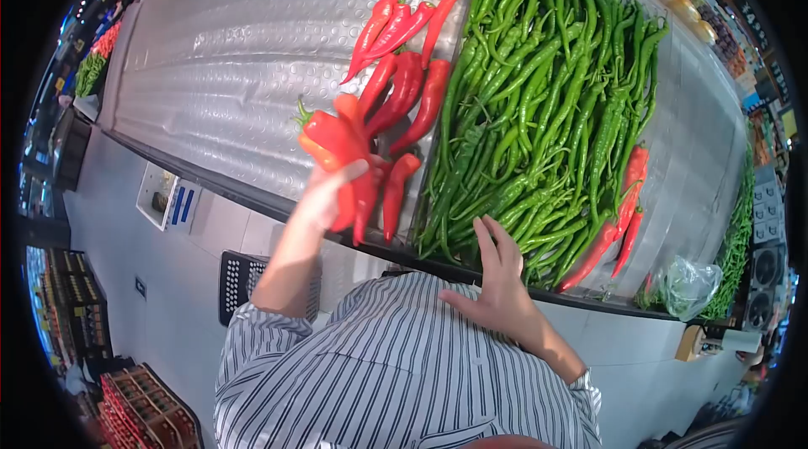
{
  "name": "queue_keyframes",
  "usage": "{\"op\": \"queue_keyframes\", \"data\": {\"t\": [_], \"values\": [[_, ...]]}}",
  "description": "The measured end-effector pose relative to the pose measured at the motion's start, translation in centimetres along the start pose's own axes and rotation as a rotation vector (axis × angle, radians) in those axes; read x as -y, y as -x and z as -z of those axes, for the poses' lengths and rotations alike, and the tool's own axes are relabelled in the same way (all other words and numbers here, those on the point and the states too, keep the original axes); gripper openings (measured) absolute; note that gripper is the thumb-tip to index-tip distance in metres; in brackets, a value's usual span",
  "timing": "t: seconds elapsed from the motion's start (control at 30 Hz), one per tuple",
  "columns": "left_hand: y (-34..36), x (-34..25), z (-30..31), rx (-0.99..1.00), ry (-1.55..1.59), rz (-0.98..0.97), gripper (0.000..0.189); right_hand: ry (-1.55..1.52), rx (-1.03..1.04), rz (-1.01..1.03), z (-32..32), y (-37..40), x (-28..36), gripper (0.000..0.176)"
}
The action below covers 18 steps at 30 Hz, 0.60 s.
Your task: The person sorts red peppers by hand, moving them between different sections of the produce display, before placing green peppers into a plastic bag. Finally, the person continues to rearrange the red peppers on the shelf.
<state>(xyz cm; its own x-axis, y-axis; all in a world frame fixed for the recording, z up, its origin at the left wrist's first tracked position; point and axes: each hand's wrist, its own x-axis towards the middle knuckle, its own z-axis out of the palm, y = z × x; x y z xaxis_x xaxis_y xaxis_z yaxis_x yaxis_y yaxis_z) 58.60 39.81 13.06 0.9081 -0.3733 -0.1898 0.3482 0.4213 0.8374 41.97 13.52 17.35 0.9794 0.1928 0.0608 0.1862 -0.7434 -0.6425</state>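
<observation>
Several red peppers [337,138] are gripped in my left hand [324,196], held over the front edge of the metal display counter [210,79]. Just beyond and beside them, more long red peppers [407,91] lie loose on the dimpled surface. My right hand [498,285] hangs with fingers apart and nothing in it, near the front of a large pile of long green peppers [539,112]. At the right side of that pile lie a few more red peppers [627,196].
A clear plastic bag [692,287] with something green in it sits at the counter's right front corner. Below the counter, a black perforated crate [240,285] and a white bin [157,195] stand on the tiled floor. Stacked goods [139,407] are at lower left.
</observation>
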Motion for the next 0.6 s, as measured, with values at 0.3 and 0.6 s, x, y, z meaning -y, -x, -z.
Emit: {"op": "queue_keyframes", "data": {"t": [0.3, 0.6], "values": [[-3.2, 1.0, 10.9, -0.327, -0.653, -0.013, 0.039, -0.146, 0.134, -0.126, -1.1, 0.9, -0.2, 0.096], [-3.1, 0.6, 14.6, -0.495, -0.717, 0.060, 0.052, -0.340, 0.157, -0.204, -1.1, 1.4, -1.2, 0.090]]}}
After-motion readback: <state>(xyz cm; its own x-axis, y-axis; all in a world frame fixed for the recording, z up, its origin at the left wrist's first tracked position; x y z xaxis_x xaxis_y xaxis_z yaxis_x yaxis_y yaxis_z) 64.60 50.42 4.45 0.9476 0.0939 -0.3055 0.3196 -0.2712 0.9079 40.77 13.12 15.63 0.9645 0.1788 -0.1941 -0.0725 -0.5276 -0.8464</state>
